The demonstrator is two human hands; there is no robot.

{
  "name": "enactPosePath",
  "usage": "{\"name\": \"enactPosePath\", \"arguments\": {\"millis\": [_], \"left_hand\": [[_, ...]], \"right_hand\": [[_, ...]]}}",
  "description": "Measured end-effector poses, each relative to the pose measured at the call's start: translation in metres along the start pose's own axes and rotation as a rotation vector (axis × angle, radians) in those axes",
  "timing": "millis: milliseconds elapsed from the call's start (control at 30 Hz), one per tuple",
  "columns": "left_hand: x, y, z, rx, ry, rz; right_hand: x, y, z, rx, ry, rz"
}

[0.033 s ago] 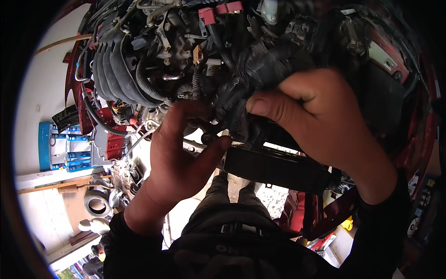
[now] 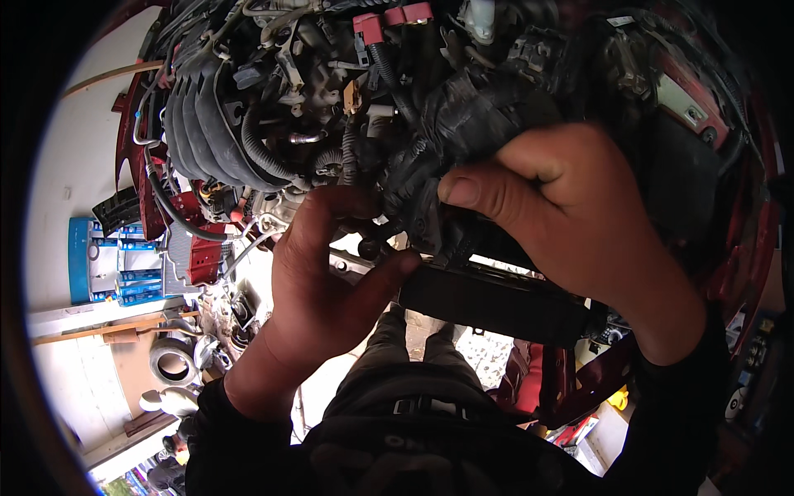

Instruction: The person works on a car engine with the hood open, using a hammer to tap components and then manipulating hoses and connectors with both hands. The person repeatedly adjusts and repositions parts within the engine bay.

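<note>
My right hand (image 2: 571, 207) is closed around a thick black taped wiring harness (image 2: 467, 116), its thumb pressed along the near side. The other fingers are hidden behind the bundle. To its left, my left hand (image 2: 318, 273) has its thumb and curled forefinger apart. A small round dark part (image 2: 370, 247) shows in the gap between them, with no firm grip on it visible. The left thumb tip lies close to a black plastic piece (image 2: 424, 227) hanging below the harness, and the forefinger tip is near the harness branches.
An engine with a ribbed black intake manifold (image 2: 207, 124) fills the upper left. Red terminal covers (image 2: 369, 29) sit at the top. Below my hands runs a long black panel (image 2: 488, 302). Dark red bodywork (image 2: 538, 376) lies lower right; a tyre (image 2: 173, 361) stands at left.
My left thumb has shifted slightly right and down, and the gap between thumb and forefinger has widened. My right hand keeps its hold on the harness.
</note>
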State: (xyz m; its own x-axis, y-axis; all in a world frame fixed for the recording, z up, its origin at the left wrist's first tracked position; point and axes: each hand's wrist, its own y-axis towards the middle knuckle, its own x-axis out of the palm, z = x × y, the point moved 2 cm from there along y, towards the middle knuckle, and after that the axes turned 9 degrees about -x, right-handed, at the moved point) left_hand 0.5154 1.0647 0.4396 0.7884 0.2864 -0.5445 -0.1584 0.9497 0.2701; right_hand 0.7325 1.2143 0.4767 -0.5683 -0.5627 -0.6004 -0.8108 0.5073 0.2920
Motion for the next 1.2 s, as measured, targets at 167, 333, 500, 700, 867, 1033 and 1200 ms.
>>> {"name": "enactPosePath", "arguments": {"millis": [167, 333, 500, 700, 867, 1033, 1200], "left_hand": [[0.003, -0.004, -0.004, -0.028, 0.049, 0.057], [0.005, 0.0, 0.001, 0.056, 0.089, 0.104], [0.008, -0.002, 0.006, 0.064, 0.171, 0.125], [0.009, -0.003, 0.007, 0.043, 0.18, 0.14], [0.01, -0.004, 0.006, 0.041, 0.165, 0.156], [0.011, -0.005, 0.004, 0.052, 0.189, 0.159], [0.012, -0.006, 0.003, 0.014, 0.137, 0.138]], "right_hand": [[0.003, 0.002, -0.003, -0.084, -0.008, 0.108], [0.006, 0.001, -0.005, -0.012, 0.017, 0.122], [0.009, -0.004, -0.004, 0.017, -0.026, 0.153], [0.011, -0.002, -0.004, -0.019, -0.021, 0.203], [0.012, -0.002, -0.004, -0.022, 0.012, 0.237], [0.008, -0.002, -0.005, 0.005, -0.017, 0.174], [0.008, -0.002, -0.005, 0.042, -0.019, 0.15]]}}
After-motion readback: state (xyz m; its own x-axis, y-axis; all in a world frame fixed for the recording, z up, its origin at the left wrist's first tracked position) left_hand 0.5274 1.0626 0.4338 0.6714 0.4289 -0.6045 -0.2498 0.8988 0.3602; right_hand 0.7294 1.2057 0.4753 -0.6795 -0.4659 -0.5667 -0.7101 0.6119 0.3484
